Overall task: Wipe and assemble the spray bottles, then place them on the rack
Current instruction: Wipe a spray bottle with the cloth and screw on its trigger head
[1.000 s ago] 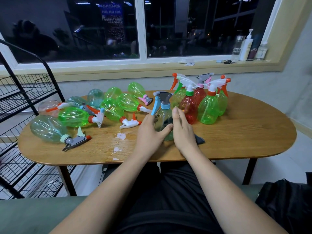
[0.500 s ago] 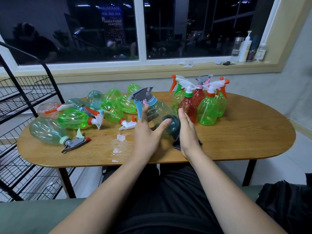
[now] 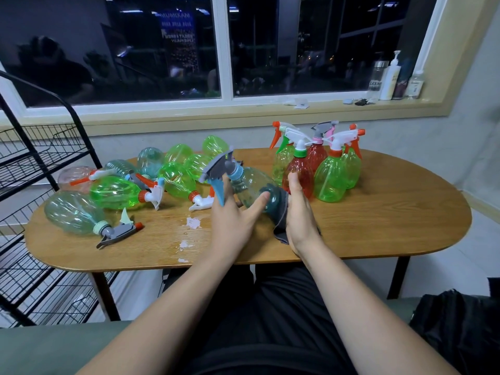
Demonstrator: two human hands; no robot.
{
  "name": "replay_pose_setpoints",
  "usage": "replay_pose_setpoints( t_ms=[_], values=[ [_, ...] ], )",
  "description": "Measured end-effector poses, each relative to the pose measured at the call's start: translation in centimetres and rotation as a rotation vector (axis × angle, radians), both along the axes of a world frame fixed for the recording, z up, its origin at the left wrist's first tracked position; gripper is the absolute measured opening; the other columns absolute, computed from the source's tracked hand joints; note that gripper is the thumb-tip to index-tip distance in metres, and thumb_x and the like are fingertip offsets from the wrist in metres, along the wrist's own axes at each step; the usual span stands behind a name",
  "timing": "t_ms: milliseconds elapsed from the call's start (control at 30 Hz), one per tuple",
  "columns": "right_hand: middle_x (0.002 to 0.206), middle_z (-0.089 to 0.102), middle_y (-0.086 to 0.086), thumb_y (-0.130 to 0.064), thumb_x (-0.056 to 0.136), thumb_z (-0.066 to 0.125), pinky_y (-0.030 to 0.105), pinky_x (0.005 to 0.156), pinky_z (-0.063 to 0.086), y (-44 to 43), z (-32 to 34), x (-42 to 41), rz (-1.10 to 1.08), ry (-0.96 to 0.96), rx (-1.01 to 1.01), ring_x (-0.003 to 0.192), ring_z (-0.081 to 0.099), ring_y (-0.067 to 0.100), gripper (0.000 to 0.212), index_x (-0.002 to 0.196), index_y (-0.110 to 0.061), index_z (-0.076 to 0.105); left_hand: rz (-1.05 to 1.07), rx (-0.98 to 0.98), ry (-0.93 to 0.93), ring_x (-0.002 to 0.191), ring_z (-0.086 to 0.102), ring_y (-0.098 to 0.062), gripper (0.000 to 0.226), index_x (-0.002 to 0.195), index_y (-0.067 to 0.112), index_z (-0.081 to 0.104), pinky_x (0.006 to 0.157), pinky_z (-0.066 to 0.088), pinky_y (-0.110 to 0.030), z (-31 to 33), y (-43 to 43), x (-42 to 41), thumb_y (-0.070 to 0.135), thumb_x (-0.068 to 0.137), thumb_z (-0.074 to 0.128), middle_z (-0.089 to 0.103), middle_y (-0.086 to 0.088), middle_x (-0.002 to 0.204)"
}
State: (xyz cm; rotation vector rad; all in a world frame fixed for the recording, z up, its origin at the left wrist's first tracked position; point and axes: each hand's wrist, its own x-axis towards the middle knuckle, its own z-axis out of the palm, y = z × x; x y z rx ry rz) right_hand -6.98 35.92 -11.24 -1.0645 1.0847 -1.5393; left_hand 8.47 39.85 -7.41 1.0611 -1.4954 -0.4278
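My left hand (image 3: 232, 220) grips a clear teal-tinted spray bottle (image 3: 251, 185) above the wooden table (image 3: 378, 226). The bottle is tilted, its grey and blue trigger head (image 3: 216, 169) pointing up and to the left. With straight fingers, my right hand (image 3: 300, 212) presses a dark cloth (image 3: 281, 220) against the bottle's base. Several assembled bottles stand upright in a group (image 3: 330, 177) just behind my right hand. More green and clear bottles lie on their sides in a pile (image 3: 116, 192) on the table's left half. The black wire rack (image 3: 40, 163) stands to the left of the table.
A clear bottle (image 3: 73, 212) with a grey trigger lies near the table's left front edge. White scuff marks (image 3: 193, 221) show on the wood. Pump bottles (image 3: 389, 79) stand on the window sill at the right. A black bag (image 3: 460, 320) sits low on the right.
The bottle stood upright on the table between my hands. My left hand has lifted and tipped it to the left, and my right hand has brought the cloth up against its base.
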Motion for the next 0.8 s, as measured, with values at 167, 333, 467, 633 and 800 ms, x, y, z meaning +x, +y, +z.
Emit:
replay_pose_setpoints(
  t_ms=[167,333,467,633,800],
  values=[
    [0.164,0.043,-0.021,-0.089,0.091,0.049,0.047,0.13,0.022,-0.1,0.1,0.4,0.036,-0.004,-0.026,0.154,0.035,0.003,0.081,0.159,-0.044,0.045,-0.038,-0.059,-0.035,0.112,0.065,-0.011,0.077,0.145,0.027,0.047,0.095,0.055,-0.029,0.2,-0.7,-0.6,0.06,0.084,0.08,0.065,0.0,0.127],
    [0.156,0.053,-0.021,-0.083,0.093,0.055,0.044,0.129,0.028,1.9,1.4,0.8,-0.048,-0.019,-0.034,0.149,0.044,0.003,0.072,0.155,-0.046,0.05,0.03,-0.037,-0.05,0.11,0.068,-0.017,0.073,0.141,0.031,0.047,0.093,0.056,-0.036,1.1,-3.0,-0.1,0.066,0.083,0.076,0.068,0.0,0.125],
    [0.14,0.063,-0.024,-0.049,0.106,0.056,0.027,0.117,0.04,4.2,2.8,0.8,-0.262,0.066,-0.146,0.134,0.053,-0.006,0.045,0.147,-0.03,0.062,0.042,0.018,-0.114,0.11,0.065,-0.013,0.07,0.14,0.028,0.051,0.093,0.052,-0.029,1.9,-4.7,0.5,0.058,0.084,0.08,0.063,-0.001,0.125],
    [0.135,0.068,-0.018,-0.032,0.109,0.054,0.028,0.112,0.046,4.9,3.1,0.9,-0.392,0.211,-0.151,0.128,0.058,-0.002,0.033,0.138,-0.026,0.069,0.038,0.093,-0.224,0.098,0.065,-0.016,0.064,0.134,0.025,0.059,0.087,0.054,-0.034,1.3,-7.0,0.3,0.053,0.082,0.084,0.061,-0.002,0.123],
    [0.117,0.075,-0.019,-0.027,0.107,0.055,0.031,0.099,0.053,5.2,3.1,0.7,-0.416,0.323,-0.187,0.115,0.066,0.003,0.024,0.12,-0.03,0.076,0.077,0.155,-0.34,0.089,0.064,-0.02,0.053,0.107,0.016,0.065,0.075,0.052,-0.033,0.7,-9.0,-0.7,0.059,0.081,0.079,0.064,-0.007,0.115]
  ],
)
